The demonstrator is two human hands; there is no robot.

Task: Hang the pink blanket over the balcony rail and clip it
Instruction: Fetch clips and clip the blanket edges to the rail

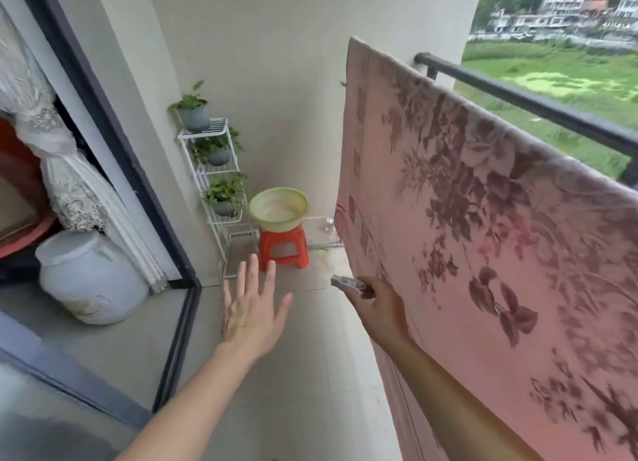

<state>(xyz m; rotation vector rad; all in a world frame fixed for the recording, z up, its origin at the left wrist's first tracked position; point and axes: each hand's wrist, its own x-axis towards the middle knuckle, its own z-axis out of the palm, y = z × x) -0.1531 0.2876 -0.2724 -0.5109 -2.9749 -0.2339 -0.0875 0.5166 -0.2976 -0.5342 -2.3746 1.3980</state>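
Observation:
The pink blanket (483,239) with a dark floral print hangs draped over the dark balcony rail (538,106) on the right, reaching down toward the floor. My right hand (378,303) is beside the blanket's hanging face and grips a pale clip (347,283), which points left. My left hand (253,308) is stretched out over the floor with fingers spread and holds nothing.
A green basin (278,209) sits on an orange stool (283,248) at the far wall. A white wire rack (214,170) with potted plants stands beside it. A sliding door frame (114,139) and a white jar (88,276) are on the left.

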